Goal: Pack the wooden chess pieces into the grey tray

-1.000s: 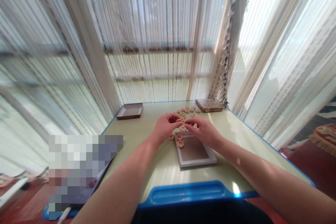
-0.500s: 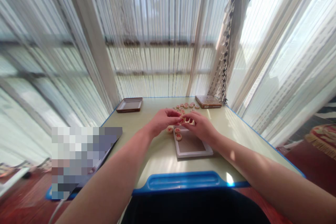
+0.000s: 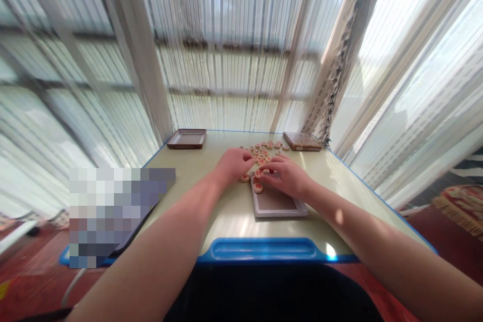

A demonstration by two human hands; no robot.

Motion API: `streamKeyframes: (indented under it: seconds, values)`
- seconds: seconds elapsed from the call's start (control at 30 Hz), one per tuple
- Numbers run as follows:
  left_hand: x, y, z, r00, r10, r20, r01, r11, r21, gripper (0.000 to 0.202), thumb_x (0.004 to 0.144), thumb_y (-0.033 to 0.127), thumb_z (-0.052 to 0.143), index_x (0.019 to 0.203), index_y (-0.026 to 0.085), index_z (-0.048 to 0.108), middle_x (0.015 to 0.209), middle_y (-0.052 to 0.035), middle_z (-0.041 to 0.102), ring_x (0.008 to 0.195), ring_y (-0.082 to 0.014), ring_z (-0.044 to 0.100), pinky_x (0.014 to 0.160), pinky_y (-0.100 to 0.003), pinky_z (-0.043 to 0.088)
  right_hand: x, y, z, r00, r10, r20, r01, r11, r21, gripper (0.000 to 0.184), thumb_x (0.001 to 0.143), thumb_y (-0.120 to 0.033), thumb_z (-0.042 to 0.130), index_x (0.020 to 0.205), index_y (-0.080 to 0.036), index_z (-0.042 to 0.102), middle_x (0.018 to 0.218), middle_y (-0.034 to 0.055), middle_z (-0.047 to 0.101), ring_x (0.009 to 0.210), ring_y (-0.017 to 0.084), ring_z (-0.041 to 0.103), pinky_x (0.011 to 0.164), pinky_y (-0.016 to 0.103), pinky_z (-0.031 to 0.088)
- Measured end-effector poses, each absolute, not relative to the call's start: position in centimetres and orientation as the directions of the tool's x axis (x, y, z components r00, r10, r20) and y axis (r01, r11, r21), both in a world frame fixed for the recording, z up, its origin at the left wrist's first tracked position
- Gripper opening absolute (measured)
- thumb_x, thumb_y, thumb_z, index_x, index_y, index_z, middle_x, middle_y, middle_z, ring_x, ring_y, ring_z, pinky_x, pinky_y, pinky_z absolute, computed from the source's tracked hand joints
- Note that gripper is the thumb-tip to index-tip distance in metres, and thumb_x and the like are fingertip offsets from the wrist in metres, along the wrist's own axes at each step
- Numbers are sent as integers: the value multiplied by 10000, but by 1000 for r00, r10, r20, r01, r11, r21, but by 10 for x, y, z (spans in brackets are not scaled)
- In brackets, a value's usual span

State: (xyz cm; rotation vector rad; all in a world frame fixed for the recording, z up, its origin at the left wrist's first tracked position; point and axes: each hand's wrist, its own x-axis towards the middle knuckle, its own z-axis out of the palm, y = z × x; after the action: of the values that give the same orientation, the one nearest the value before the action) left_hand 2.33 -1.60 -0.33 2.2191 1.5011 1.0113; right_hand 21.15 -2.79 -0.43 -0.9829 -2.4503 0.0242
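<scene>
My right hand (image 3: 284, 175) is over the far part of a shallow grey tray with a pale rim (image 3: 281, 214). Its fingertips grip a round Chinese chess piece (image 3: 258, 173) with a red character, at the tray's left side. Just nearer, another red-marked piece (image 3: 258, 187) lies in the tray's left part. My left hand (image 3: 236, 163) is closed, fingers curled at the near-left edge of a loose group of pieces (image 3: 261, 155); what its fingertips hold is hidden. A single piece (image 3: 245, 177) sits below it, left of the tray.
A shallow brown-edged box half (image 3: 187, 146) stands at the table's far left, a patterned box (image 3: 303, 142) at the far right. A blurred-out object (image 3: 124, 216) occupies the left edge. The pale table (image 3: 226, 226) has a blue rim with a moulded groove (image 3: 264, 249) at the front.
Both hands were together at one red-marked piece above the tray. My left hand has let go and moved towards the group of pieces; my right has brought the piece to the tray's left side.
</scene>
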Motion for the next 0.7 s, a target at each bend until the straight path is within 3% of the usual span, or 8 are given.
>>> streamKeyframes:
  seconds: [0.2,0.43,0.7]
  values:
    - [33,-15,-7,211,872,441,767,-427,479,262,767,339,485,761,195,704,739,-43,687,722,-177,585,685,-244,402,210,-25,-5,-642,662,387,653,737,-175,275,793,-453,500,885,-270,683,765,43,557,764,167,485,697,300,382]
    - [24,-3,-15,170,866,471,802,-399,444,277,800,336,463,826,198,701,811,-65,689,783,-193,595,729,-259,398,208,-23,-6,-649,658,382,644,743,-185,277,779,-461,518,915,-282,680,796,38,587,766,169,494,700,296,372]
    - [24,1,-18,177,856,485,836,-391,384,307,813,361,433,815,199,693,784,-62,686,723,-177,592,664,-250,388,210,-24,-4,-641,653,404,619,751,-231,279,764,-448,547,914,-254,680,810,43,606,787,177,509,716,304,392]
